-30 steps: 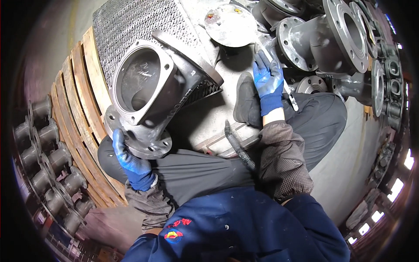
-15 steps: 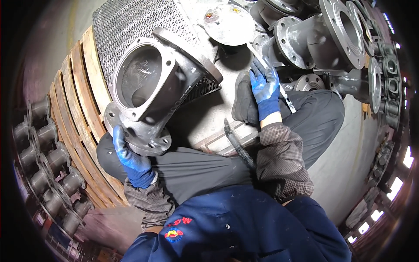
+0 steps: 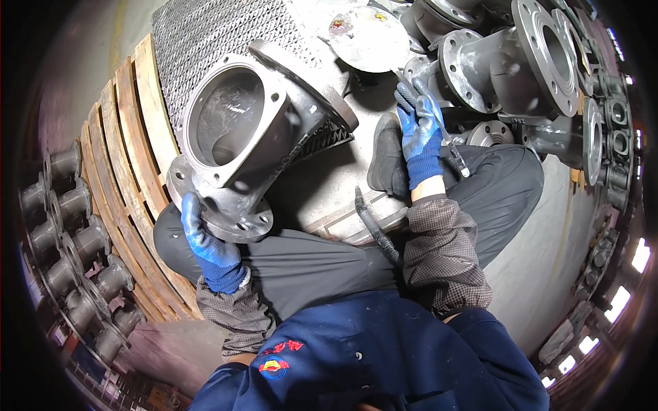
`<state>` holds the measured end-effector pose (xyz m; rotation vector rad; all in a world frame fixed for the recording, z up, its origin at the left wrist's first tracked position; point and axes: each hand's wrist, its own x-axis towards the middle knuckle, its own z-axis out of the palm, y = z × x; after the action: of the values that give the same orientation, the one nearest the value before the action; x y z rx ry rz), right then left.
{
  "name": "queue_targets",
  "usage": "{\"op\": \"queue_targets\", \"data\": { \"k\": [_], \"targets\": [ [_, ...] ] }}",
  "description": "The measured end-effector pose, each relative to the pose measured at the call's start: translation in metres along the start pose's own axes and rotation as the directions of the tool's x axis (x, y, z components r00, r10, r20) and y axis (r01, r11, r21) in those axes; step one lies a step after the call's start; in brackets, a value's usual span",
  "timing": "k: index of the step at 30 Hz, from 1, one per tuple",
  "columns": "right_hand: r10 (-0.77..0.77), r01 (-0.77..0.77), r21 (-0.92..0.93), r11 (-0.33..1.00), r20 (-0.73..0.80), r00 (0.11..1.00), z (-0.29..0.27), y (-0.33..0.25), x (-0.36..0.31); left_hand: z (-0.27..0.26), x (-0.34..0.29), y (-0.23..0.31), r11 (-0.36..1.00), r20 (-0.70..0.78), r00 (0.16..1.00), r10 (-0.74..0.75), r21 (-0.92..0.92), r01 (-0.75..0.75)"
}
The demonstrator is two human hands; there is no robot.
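A large dark-grey cast flanged pipe fitting [image 3: 284, 147] stands tilted before me, its wide square-flanged mouth facing up. My left hand [image 3: 209, 246], in a blue coated glove, grips the edge of its lower flange; some of the fingers are hidden behind the rim. My right hand [image 3: 420, 130], also gloved in blue, is above my shoe, apart from the fitting. A slim rod-like tool [image 3: 456, 154] with a pale end runs across this hand, held at the fingers, which are fairly straight. Its exact kind cannot be made out.
A textured metal plate [image 3: 205, 31] lies beyond the fitting, beside a wooden pallet [image 3: 127, 130]. Several flanged pipe fittings [image 3: 480, 65] are piled at the right, and more stand at far left. A round pale disc [image 3: 370, 41] and a dark hose [image 3: 373, 222] are nearby.
The view has shifted slightly, moving the scene a little right. The tool in my right hand has turned a little. My left hand stays on the fitting's flange.
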<state>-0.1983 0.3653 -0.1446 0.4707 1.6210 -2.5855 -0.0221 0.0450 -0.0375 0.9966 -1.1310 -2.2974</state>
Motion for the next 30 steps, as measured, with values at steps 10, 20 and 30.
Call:
{"op": "queue_targets", "data": {
  "k": [10,20,30],
  "targets": [
    [0.037,-0.038,0.034,0.999,0.018,0.999,0.0,0.007,0.0,-0.002,-0.003,-0.004,0.987,0.005,0.995,0.095,0.129,-0.095],
    [-0.054,0.049,0.049,0.998,0.104,0.993,0.034,-0.028,-0.013,0.013,-0.006,0.005,0.999,0.041,0.999,-0.003,0.037,0.001],
    [-0.2,0.389,-0.325,0.862,0.488,0.85,0.101,-0.117,-0.122,0.011,-0.004,0.004,0.995,0.202,0.979,-0.019,0.101,-0.002]
  ]
}}
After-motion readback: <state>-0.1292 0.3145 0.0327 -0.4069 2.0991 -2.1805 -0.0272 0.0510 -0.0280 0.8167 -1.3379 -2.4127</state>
